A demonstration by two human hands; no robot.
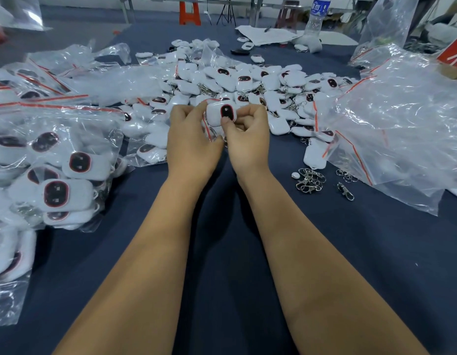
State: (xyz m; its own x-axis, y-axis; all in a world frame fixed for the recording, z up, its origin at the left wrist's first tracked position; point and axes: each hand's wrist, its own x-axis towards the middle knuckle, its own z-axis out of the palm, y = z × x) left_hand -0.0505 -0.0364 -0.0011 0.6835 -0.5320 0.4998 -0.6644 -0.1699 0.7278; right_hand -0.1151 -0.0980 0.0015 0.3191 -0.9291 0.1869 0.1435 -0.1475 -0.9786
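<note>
Head: left hand (191, 142) and right hand (251, 142) both pinch the fob (217, 114).
Axis: upright, midway between hands, over desk (218, 201).

Head cam, single view
Looks forward and down along both forearms, close over the bench (324, 252); far bench edge near frame top.

2 bare forearms reach fwd from the bottom of view, converging toward centre. Hands meet side by side, thumbs close together. Left hand (192, 139): back facing up, wrist straight, fingers curled, thumb & index pinching the left edge of a white fob (215, 115). Right hand (249, 139): back up, fingers curled in, index hooked at the fob's right side, thumb tip pressed on its front.
</note>
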